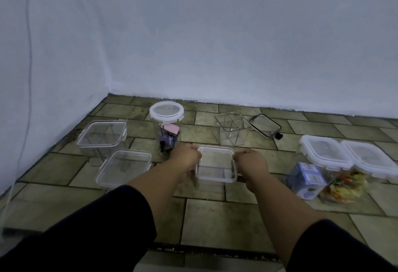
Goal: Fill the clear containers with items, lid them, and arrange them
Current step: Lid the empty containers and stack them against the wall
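Note:
A clear square container (216,163) with a clear lid stands on the tiled floor in the middle. My left hand (187,158) grips its left side and my right hand (251,165) grips its right side, fingers curled at the lid's edges. Two more lidded clear square containers (103,135) (125,165) stand to the left and look empty. Behind them a round jar (167,128) with a white-rimmed lid holds binder clips. An open, lidless clear container (232,128) stands at the back, with its dark-rimmed lid (265,125) lying beside it.
At the right stand two containers with white-rimmed lids: one (323,153) holds blue boxes (307,180), the other (370,159) holds colourful items. Walls close the space behind and at the left. A white cable (28,78) hangs down the left wall.

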